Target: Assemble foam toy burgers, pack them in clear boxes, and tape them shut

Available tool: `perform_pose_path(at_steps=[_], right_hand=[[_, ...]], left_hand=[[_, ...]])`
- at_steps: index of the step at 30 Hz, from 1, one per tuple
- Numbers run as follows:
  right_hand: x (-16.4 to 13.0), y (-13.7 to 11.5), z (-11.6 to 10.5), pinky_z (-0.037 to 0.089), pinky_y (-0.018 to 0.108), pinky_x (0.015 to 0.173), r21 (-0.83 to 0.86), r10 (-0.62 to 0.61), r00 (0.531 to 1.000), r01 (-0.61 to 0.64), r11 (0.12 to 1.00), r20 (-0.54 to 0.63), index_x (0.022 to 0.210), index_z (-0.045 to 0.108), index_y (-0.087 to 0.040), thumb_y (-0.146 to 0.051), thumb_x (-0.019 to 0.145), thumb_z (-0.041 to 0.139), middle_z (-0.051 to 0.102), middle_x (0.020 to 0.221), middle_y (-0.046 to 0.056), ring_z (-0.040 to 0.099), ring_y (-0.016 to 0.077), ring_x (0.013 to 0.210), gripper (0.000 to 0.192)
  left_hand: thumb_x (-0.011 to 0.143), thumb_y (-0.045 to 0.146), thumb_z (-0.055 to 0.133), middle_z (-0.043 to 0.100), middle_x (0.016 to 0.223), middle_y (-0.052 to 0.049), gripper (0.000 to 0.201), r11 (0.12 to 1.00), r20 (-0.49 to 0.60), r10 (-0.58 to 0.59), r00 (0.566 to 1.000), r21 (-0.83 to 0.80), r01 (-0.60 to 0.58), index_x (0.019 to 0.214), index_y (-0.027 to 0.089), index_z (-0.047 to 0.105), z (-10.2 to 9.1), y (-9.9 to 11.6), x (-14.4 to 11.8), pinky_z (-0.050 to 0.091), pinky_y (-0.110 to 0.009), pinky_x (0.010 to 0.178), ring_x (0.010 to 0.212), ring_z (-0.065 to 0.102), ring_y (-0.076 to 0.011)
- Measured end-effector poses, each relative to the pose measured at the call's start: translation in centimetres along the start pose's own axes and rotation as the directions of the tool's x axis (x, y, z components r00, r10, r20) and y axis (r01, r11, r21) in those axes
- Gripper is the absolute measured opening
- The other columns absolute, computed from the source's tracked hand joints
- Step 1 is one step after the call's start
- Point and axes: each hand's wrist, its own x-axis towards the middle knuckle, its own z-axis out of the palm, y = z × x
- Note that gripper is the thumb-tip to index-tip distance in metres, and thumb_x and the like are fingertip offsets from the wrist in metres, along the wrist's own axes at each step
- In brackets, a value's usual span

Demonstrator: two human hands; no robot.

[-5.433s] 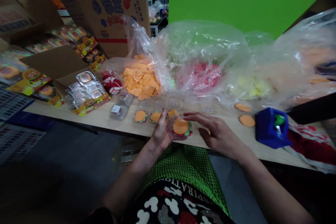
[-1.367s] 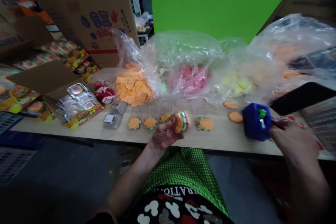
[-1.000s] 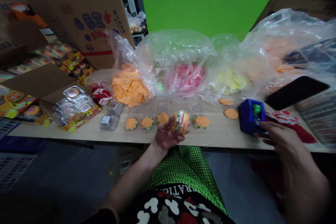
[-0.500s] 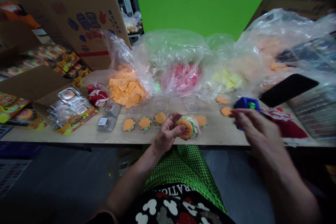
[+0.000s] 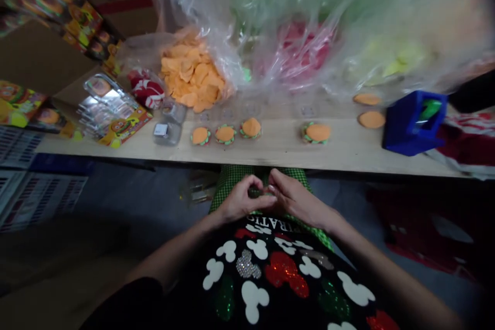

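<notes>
My left hand and my right hand meet in front of my lap, just below the table's front edge. The left thumb and forefinger curl round towards the right fingertips, which press in close. Whatever lies between the fingers is too dark and hidden to make out. Beyond them on the table stand toy burgers in clear plastic cases, among them a left one, a middle one and a separate one further right. Behind these, clear lids lie open.
A blue tape dispenser stands at the right, beside two orange bun pieces. Loose orange pieces spill from a bag at the back. Bags of pink pieces and yellow pieces line the rear. A display box is at left.
My right hand has left the tape dispenser and come in to my left. Both are now low, below the table edge. The cased burger seen in my left hand is no longer visible there.
</notes>
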Motion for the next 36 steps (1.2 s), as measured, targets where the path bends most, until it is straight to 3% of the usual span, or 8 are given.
perform_pose_path(at_steps=[6,10,16,19,22,25,32,36], right_hand=[[-1.0,0.0,-1.3,0.039,0.031,0.067,-0.052,-0.007,0.994,0.013,0.999,0.112,0.086,0.038,-0.024,-0.042,0.104,0.034,0.050,0.083,0.002,0.045,0.0169,0.071,0.026],[-2.0,0.3,-1.8,0.039,0.031,0.066,-0.086,0.032,0.986,-0.018,0.996,0.166,0.087,0.038,-0.024,-0.046,0.104,0.037,0.049,0.085,0.001,0.042,0.0158,0.070,0.028],[-2.0,0.9,0.0,0.039,0.031,0.066,-0.056,0.060,0.995,-0.056,0.997,0.075,0.083,0.040,-0.023,-0.047,0.102,0.040,0.050,0.081,0.000,0.044,0.0162,0.071,0.030],[-2.5,1.1,0.2,0.041,0.032,0.067,-0.002,0.131,0.991,-0.131,0.991,0.037,0.086,0.042,-0.023,-0.054,0.102,0.035,0.052,0.082,0.001,0.047,0.0175,0.073,0.036],[-3.3,1.8,0.2,0.044,0.034,0.069,0.053,0.219,0.976,-0.219,0.974,0.014,0.090,0.043,-0.024,-0.060,0.101,0.033,0.053,0.082,0.001,0.050,0.0192,0.074,0.040],[-3.6,2.2,0.0,0.045,0.035,0.072,0.123,0.227,0.974,-0.225,0.967,-0.006,0.086,0.042,-0.024,-0.062,0.100,0.033,0.052,0.083,0.002,0.051,0.0203,0.078,0.042],[-2.2,0.9,-1.7,0.040,0.033,0.067,0.005,0.104,0.995,-0.104,0.995,0.007,0.085,0.043,-0.023,-0.061,0.102,0.031,0.051,0.080,0.001,0.047,0.0184,0.072,0.043],[-2.3,0.7,-1.4,0.041,0.033,0.067,-0.005,0.127,0.992,-0.127,0.992,0.020,0.089,0.040,-0.024,-0.061,0.102,0.031,0.054,0.082,0.002,0.049,0.0185,0.072,0.041]], left_hand=[[0.074,0.044,0.081,0.069,0.083,-0.004,0.035,0.995,0.093,0.031,0.995,-0.099,-0.022,0.086,0.012,0.069,0.0,1.2,1.7,0.044,-0.027,0.074,0.074,0.058,-0.0131],[0.078,0.033,0.077,0.071,0.083,-0.004,0.020,0.991,0.046,0.109,0.993,0.070,-0.112,0.084,0.014,0.073,0.3,1.4,1.4,0.045,-0.027,0.074,0.076,0.061,-0.0147],[0.081,0.025,0.069,0.068,0.075,-0.003,0.012,0.948,0.010,0.207,0.978,0.244,-0.203,0.076,0.014,0.071,0.8,1.3,1.1,0.041,-0.026,0.068,0.071,0.057,-0.0134],[0.080,0.030,0.070,0.067,0.073,-0.002,0.016,0.979,-0.039,0.147,0.988,0.150,-0.140,0.077,0.014,0.070,0.5,0.5,1.2,0.041,-0.025,0.065,0.067,0.055,-0.0126],[0.080,0.040,0.071,0.066,0.073,-0.002,0.026,0.995,-0.184,0.083,0.979,-0.037,-0.091,0.080,0.014,0.068,-0.1,-0.7,1.1,0.044,-0.025,0.066,0.067,0.055,-0.0124],[0.078,0.047,0.074,0.064,0.074,-0.001,0.034,0.988,-0.263,0.044,0.964,-0.131,-0.081,0.083,0.014,0.066,-0.4,-1.4,0.7,0.045,-0.025,0.067,0.068,0.055,-0.0122],[0.084,0.040,0.071,0.070,0.088,-0.005,0.027,0.993,0.032,0.117,0.993,-0.016,-0.117,0.092,0.014,0.072,-0.1,-0.2,-0.2,0.047,-0.028,0.080,0.082,0.061,-0.0152],[0.083,0.042,0.071,0.070,0.087,-0.006,0.029,0.996,-0.079,0.081,0.994,-0.036,-0.084,0.089,0.014,0.070,-0.5,-1.0,-0.6,0.048,-0.028,0.078,0.081,0.061,-0.0158]])
